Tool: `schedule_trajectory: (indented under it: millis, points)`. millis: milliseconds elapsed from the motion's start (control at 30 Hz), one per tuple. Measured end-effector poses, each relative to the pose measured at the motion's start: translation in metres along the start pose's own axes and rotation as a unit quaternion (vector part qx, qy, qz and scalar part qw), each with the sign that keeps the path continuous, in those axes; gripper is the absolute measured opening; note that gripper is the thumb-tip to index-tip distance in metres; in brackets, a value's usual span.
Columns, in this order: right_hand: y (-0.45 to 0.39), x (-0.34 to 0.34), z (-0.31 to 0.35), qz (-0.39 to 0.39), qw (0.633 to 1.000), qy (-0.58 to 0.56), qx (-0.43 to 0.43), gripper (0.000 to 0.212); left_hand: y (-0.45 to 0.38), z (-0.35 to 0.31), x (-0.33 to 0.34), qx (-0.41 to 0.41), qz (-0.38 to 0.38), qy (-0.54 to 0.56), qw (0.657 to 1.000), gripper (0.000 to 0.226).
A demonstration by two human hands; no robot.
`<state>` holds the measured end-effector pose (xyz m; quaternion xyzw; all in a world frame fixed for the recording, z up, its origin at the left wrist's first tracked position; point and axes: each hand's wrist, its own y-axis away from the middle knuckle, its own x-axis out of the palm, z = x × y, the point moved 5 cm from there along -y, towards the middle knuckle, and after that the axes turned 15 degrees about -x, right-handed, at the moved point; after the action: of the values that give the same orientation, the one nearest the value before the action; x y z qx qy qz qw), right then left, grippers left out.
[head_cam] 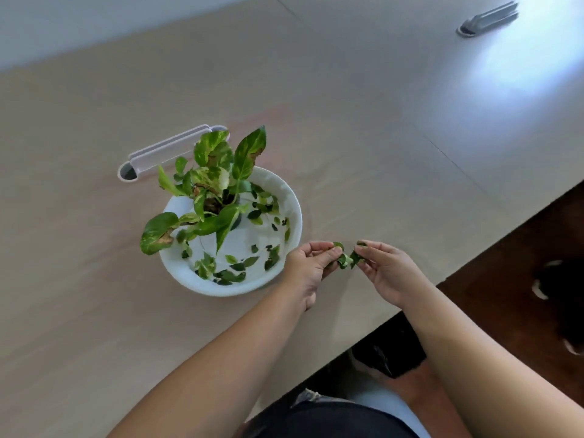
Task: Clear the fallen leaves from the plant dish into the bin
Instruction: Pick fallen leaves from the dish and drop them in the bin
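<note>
Head view shows your left hand (311, 263) and your right hand (384, 267) just off the near rim of the white plant dish (292, 213). Both hands pinch a small bunch of picked leaves (346, 259) between thumb and fingertips, held over the table (379, 137) close to its near edge.

Many fallen leaves (235, 275) lie loose in the dish, most along its near and right side, around the potted plant (215, 191). No bin shows.

These leaves look very light, thin and soft. They will likely bend and may tear or slip away, so pinch each one gently by its flat middle or scoop a few together. Take care near the plant's own leaves, since those hang over the dish.
</note>
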<state>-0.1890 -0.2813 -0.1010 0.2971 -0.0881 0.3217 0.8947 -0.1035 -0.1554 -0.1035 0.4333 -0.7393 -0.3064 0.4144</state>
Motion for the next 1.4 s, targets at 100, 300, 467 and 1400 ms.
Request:
schedule_trajectory:
  millis: [100, 300, 467, 1400]
  points:
    - [0.013, -0.054, 0.009, -0.054, 0.998, -0.023, -0.019, 0.015, -0.004, 0.028, 0.044, -0.016, 0.031, -0.04, 0.999, 0.017]
    - [0.038, -0.156, 0.014, -0.137, 0.99, -0.028, -0.024, 0.011, -0.006, 0.099, 0.114, -0.057, 0.072, -0.125, 0.988, 0.015]
    - [0.044, -0.217, 0.013, -0.166, 0.986, 0.022, -0.022, 0.011, -0.02, 0.145, 0.149, -0.069, 0.053, -0.182, 0.98, 0.014]
    - [0.013, -0.342, -0.033, -0.241, 0.968, 0.028, 0.066, 0.046, -0.106, 0.236, 0.19, -0.075, -0.035, -0.309, 0.947, 0.032]
